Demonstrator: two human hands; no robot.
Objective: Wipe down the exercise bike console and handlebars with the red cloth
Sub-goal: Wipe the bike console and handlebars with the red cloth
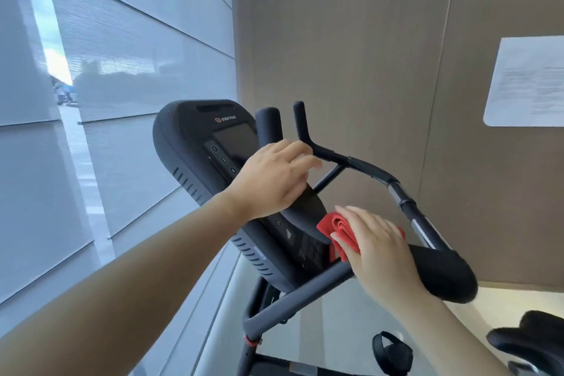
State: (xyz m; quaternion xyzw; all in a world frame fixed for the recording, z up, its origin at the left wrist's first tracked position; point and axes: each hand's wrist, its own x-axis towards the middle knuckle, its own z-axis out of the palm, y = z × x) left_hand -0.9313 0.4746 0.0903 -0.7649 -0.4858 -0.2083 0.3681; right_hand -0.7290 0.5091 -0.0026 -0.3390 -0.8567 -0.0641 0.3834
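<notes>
The black exercise bike console [195, 143] tilts across the middle of the view, its dark screen facing up. Black handlebars [366, 166] curve from two upright horns behind the console down to a padded grip at the right. My left hand [274, 177] lies over the console's right side near the horns, fingers fairly straight and spread, holding nothing. My right hand [375, 244] presses the folded red cloth [338, 230] flat against the lower right edge of the console, beside the padded grip. Part of the cloth is hidden under my palm.
A window with grey blinds [106, 101] fills the left side. A brown wall panel [351, 40] stands behind the bike with a white paper notice [528, 82] on it. The bike's frame bar [293, 299], a pedal [392, 352] and the black seat [531, 342] sit lower right.
</notes>
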